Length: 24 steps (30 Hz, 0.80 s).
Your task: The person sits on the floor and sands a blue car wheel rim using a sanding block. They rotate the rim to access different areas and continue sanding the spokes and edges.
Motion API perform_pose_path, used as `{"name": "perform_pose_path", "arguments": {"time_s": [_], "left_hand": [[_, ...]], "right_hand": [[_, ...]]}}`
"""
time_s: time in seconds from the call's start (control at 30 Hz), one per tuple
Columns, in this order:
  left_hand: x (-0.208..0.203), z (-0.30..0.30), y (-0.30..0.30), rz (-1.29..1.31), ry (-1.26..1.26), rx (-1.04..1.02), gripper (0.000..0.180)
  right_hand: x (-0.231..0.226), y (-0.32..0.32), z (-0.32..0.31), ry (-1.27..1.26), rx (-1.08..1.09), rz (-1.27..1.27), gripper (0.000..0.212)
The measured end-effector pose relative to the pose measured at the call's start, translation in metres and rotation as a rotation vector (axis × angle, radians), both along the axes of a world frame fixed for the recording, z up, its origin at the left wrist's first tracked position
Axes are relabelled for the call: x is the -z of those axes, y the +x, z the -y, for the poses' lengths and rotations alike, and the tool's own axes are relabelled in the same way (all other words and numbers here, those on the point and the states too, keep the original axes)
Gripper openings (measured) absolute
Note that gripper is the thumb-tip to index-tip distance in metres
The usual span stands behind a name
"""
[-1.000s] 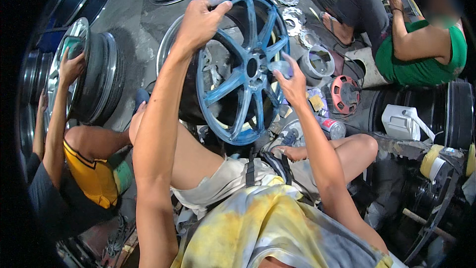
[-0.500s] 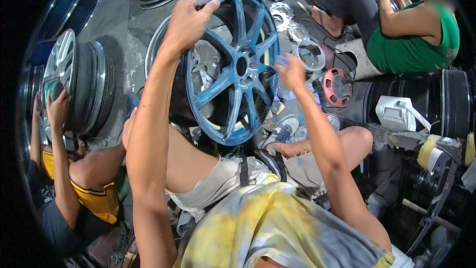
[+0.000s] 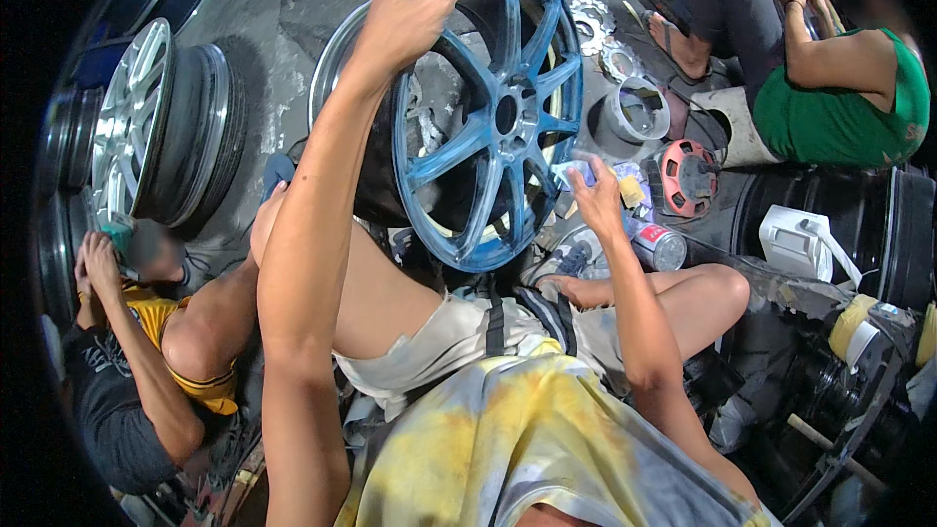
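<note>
A multi-spoke alloy wheel [image 3: 506,176] stands tilted before my knees, its face covered with streaky blue. My left hand [image 3: 415,15] grips its upper rim, thumb laid over the edge, with a grey patch showing at the fingers. Just off the wheel's lower right side is my right hand [image 3: 597,197], thumb and fingers bent and partly blurred. Something pale bluish shows at its fingertips, too smeared to name. Behind the wheel, more of a rim barrel [image 3: 342,68] shows.
Right of the wheel are a white bucket [image 3: 634,109], a red round cover [image 3: 689,179], a can [image 3: 656,244] and several toothed metal discs [image 3: 590,24]. A person in green [image 3: 839,98] sits at far right. At left another person [image 3: 137,351] sits beside a silver wheel [image 3: 137,127].
My right hand has come down and away from the wheel's right side. My left hand keeps its grip on the rim. The view has shifted; the person at left has lowered their hands from the silver wheel.
</note>
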<state>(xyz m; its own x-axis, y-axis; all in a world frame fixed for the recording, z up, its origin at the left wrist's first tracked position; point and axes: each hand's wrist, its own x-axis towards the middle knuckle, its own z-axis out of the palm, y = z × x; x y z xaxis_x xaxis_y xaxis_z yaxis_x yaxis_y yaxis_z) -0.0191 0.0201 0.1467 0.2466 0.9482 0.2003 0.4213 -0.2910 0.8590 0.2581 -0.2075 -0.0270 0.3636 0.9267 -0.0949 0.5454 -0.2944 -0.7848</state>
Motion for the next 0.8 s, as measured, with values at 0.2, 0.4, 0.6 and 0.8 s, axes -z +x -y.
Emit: {"name": "perform_pose_path", "arguments": {"time_s": [0.2, 0.4, 0.6, 0.8], "left_hand": [[0.009, -0.012, -0.014, -0.010, 0.010, 0.000, 0.042], [0.002, -0.011, -0.001, 0.068, -0.029, -0.075, 0.032], [0.000, -0.027, 0.008, 0.092, -0.158, -0.168, 0.032], [0.003, -0.034, 0.013, 0.038, -0.111, -0.188, 0.031]], "right_hand": [[-0.024, -0.004, 0.010, 0.070, -0.177, -0.047, 0.026], [-0.054, -0.039, 0.013, 0.033, -0.110, -0.116, 0.030], [-0.056, -0.079, 0.025, 0.040, -0.020, -0.150, 0.033], [-0.053, -0.087, 0.019, 0.166, -0.063, 0.065, 0.023]]}}
